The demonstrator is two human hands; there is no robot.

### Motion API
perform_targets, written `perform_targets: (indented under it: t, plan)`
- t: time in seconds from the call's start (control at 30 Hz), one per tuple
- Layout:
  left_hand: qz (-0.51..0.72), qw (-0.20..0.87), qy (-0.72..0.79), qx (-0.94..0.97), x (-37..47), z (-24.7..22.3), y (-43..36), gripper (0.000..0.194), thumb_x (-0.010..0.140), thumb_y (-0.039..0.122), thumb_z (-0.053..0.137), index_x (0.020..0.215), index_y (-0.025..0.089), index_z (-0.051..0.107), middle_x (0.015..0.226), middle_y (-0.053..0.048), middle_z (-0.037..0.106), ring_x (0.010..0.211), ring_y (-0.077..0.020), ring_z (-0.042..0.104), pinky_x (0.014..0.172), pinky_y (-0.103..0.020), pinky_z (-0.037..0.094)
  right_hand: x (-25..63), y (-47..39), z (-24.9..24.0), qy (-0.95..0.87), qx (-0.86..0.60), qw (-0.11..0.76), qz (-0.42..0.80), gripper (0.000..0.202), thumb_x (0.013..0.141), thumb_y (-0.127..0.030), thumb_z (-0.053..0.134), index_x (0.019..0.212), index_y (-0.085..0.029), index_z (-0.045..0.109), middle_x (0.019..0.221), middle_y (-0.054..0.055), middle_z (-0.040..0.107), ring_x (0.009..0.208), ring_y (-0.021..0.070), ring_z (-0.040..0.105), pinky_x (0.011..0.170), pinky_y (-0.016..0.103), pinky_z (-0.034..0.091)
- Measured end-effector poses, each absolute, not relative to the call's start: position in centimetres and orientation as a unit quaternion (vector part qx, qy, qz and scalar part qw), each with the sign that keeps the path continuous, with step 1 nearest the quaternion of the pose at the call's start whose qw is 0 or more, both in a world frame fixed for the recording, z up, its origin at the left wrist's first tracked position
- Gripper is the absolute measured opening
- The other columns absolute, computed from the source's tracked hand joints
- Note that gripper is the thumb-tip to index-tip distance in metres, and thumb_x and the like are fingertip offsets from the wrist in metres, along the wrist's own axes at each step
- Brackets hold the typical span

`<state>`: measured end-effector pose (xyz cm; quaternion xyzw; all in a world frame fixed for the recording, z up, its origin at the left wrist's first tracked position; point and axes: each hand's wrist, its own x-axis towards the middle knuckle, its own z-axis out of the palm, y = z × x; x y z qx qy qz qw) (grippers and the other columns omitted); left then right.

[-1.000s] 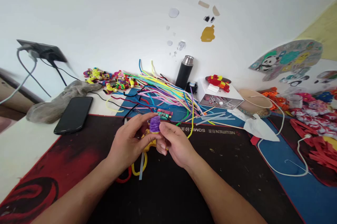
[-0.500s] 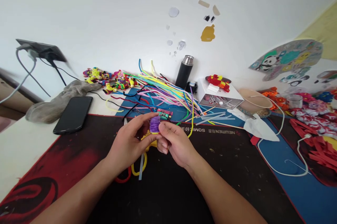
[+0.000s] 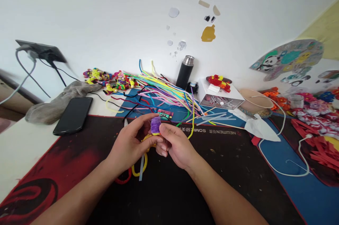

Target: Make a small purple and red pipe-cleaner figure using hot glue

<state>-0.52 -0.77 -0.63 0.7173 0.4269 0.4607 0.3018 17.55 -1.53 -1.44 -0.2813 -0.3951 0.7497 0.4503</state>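
Observation:
Between my two hands, above the dark mat, is a small fuzzy purple piece (image 3: pixel 155 125) with a yellow lower edge. My left hand (image 3: pixel 129 144) pinches it from the left, fingertips at its top and thumb near its bottom. On the right side, my right hand (image 3: pixel 177 144) grips it between thumb and curled fingers. Under my left hand lie scissors (image 3: pixel 136 168) with red and yellow handles, their blade tip showing above the hand. A pale translucent strip (image 3: pixel 141 168) crosses the yellow handle. Some yellow fuzzy material shows behind the fingers.
Colourful pipe cleaners (image 3: pixel 166 92) lie heaped behind my hands, near a black thermos (image 3: pixel 184 71). A phone (image 3: pixel 73 115) rests at left. A white drawer box (image 3: pixel 221 99), a bowl (image 3: pixel 255 99) and a white cable (image 3: pixel 283 174) are at right.
The purple piece has tilted slightly between my fingers, and more of its yellow lower edge shows. Both hands keep their hold in nearly the same place.

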Motion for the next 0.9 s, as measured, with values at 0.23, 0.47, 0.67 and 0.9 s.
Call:
perform_targets:
  t: [0.23,0.47,0.67,0.9]
  plan:
    - [0.470,0.314,0.424,0.708,-0.54,-0.67,-0.70,0.048,0.090,0.040,0.086,0.135,0.024,0.077,0.097,-0.004,0.078,0.075,-0.0188,0.066,0.064,-0.026,0.054,17.56,-1.50,-1.55,-0.398,-0.281,0.451,0.748,0.051,0.095,-0.064,0.081,0.078,-0.020,0.061,0.053,-0.008,0.051,0.043,0.0089,0.046,0.050,0.026,0.036]
    - [0.495,0.287,0.422,0.703,-0.34,-0.17,-0.87,0.037,0.088,0.030,0.086,0.123,0.022,0.082,0.070,0.006,0.061,0.061,-0.0129,0.053,0.056,-0.022,0.045,17.34,-1.63,-1.67,-0.391,-0.271,0.440,0.762,0.054,0.095,-0.067,0.078,0.078,-0.020,0.059,0.054,-0.008,0.052,0.043,0.0097,0.048,0.049,0.026,0.037]
    - [0.478,0.295,0.447,0.696,-0.10,0.11,-1.21,0.036,0.086,0.026,0.082,0.121,0.022,0.081,0.067,0.008,0.057,0.057,-0.0123,0.048,0.054,-0.021,0.043,17.21,-1.67,-1.33,-0.369,-0.276,0.442,0.770,0.056,0.087,-0.068,0.087,0.077,-0.019,0.061,0.046,-0.013,0.040,0.039,0.0067,0.034,0.048,0.025,0.031]
    - [0.468,0.298,0.447,0.701,0.00,-0.01,-1.19,0.040,0.088,0.030,0.082,0.126,0.021,0.078,0.074,0.006,0.065,0.061,-0.0137,0.053,0.057,-0.023,0.046,17.29,-1.62,-1.15,-0.362,-0.302,0.440,0.765,0.060,0.083,-0.072,0.088,0.079,-0.018,0.063,0.048,-0.012,0.041,0.040,0.0071,0.036,0.050,0.026,0.029]
